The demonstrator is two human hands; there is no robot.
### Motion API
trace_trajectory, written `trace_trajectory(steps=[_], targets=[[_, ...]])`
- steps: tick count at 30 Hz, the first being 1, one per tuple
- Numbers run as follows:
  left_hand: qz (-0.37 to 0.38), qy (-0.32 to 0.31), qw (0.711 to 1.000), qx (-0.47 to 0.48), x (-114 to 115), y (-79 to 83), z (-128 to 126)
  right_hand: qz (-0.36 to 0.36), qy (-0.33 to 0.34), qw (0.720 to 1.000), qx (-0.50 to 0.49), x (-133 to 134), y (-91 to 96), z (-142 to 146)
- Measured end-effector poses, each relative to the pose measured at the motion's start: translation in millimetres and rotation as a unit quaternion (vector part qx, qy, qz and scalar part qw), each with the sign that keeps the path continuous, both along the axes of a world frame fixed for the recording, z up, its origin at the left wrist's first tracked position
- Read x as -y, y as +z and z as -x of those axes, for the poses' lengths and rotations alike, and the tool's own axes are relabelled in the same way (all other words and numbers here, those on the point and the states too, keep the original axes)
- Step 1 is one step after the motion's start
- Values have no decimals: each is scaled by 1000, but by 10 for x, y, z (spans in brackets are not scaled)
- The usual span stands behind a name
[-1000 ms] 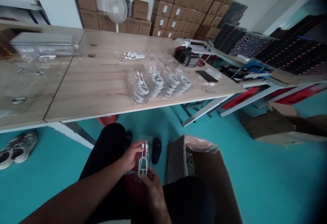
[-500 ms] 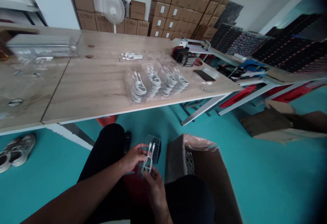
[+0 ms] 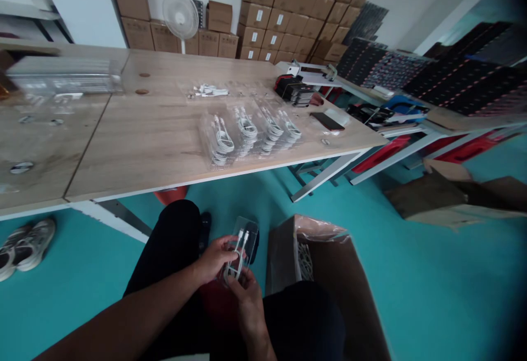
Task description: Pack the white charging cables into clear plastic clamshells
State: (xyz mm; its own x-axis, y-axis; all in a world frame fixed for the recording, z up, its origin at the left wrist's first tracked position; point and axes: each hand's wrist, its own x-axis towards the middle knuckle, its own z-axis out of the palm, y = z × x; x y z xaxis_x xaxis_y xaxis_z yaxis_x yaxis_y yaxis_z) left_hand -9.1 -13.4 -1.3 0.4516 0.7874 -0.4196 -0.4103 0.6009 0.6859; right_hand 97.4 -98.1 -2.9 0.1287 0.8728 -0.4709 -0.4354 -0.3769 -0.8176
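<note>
Between my knees, a coiled white cable (image 3: pixel 240 248) with both plugs pointing away from me lies in a clear plastic tray (image 3: pixel 247 226). My left hand (image 3: pixel 217 258) grips the tray from its left side, the thumb lying across the cable. At the near end, my right hand (image 3: pixel 246 290) is closed on the cable's looped part, its thumb pressing on the coil. Fingers of both hands are partly hidden under the tray. Open beside my right leg stands a cardboard box (image 3: pixel 329 230) with more white cables (image 3: pixel 305 262) inside.
On the wooden table (image 3: pixel 144 146) stand stacked clear trays with coiled cables (image 3: pixel 247 127), loose white cables (image 3: pixel 211 90), a stack of empty clear trays (image 3: pixel 66 75) and a dark phone-like slab (image 3: pixel 327 121). Shoes (image 3: pixel 33 243) lie on the floor at left.
My left thumb has come down over the cable, and the cable sits slightly lower in the tray. The right hand stays at the coil; the view has shifted slightly.
</note>
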Motion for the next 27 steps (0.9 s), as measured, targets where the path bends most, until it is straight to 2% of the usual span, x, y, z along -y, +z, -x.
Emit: trace_trajectory(steps=[5,12,19,27], targets=[[16,2,1000,8,-13,-10,7,6,15,1000,10,-6,30,5],[69,40,996,51,-113,23,60,-4,97,994,51,27,80,21],[73,63,995,34,-131,100,79,-4,118,990,80,35,94,11],[45,75,996,-12,-162,64,76,0,126,989,76,27,63,28]])
